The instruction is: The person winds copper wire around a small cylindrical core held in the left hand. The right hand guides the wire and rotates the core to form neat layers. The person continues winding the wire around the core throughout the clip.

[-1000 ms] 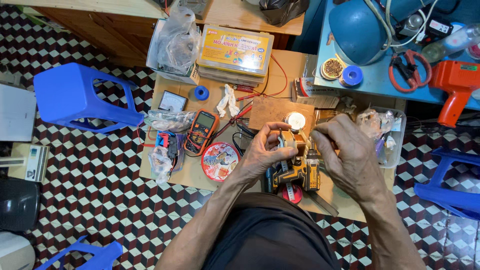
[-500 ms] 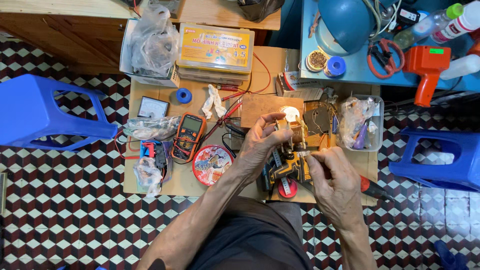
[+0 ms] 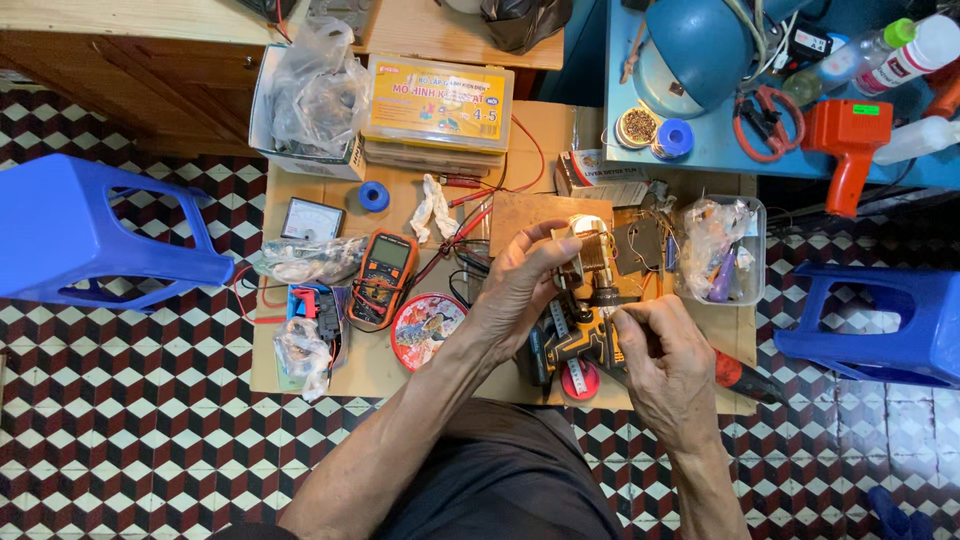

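Observation:
My left hand [image 3: 515, 290] reaches over the low wooden table [image 3: 400, 365] and pinches a small metal part with copper windings [image 3: 588, 245] between thumb and fingers. My right hand [image 3: 668, 358] is closed around a thin tool with a red and black handle [image 3: 745, 378]; its fingertips sit at the chuck end of a yellow and black cordless drill [image 3: 572, 342]. The drill lies on the table under both hands. The tool's tip is hidden by my fingers.
An orange multimeter [image 3: 385, 265], a round tin [image 3: 425, 325], an analog meter [image 3: 310, 218] and a blue tape roll [image 3: 373, 196] lie to the left. A clear plastic tub [image 3: 718, 250] stands right. Blue stools [image 3: 70, 235] [image 3: 890, 320] flank the table. An orange gun-shaped tool [image 3: 845, 140] rests on the blue bench.
My right hand has come down from the wound metal part to the drill. My left hand stays on the part. The view has shifted slightly.

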